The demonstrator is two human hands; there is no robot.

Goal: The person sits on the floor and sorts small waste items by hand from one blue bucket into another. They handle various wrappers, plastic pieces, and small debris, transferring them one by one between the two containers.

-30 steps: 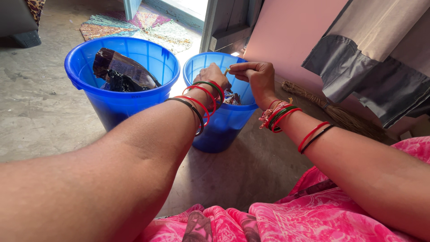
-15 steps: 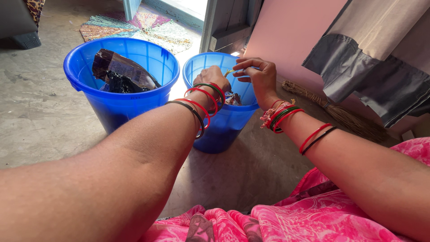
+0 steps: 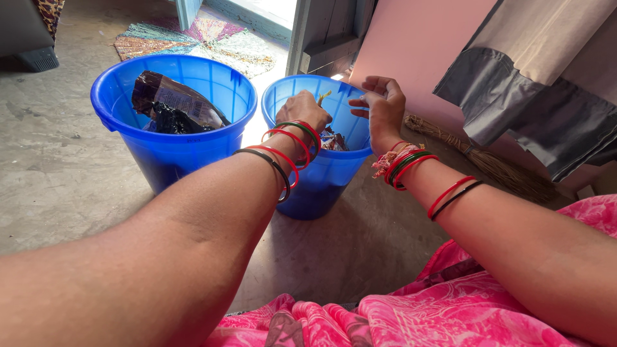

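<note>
Hands work directly over the smaller round blue plastic bucket (image 3: 321, 154) on the floor so scraps land inside: left hand (image 3: 302, 110) grip pinches a thin yellowish stalk (image 3: 322, 97), right hand (image 3: 384, 106) grip half-spread beside it.

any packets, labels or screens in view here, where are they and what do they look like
Dark brown foil packet: crumpled, lying in the larger blue bucket at left, with a pale printed label panel on its face.
Small crumpled wrappers: dark and reddish, inside the smaller blue bucket, just beyond the left hand.
No screens or signs show.
</note>
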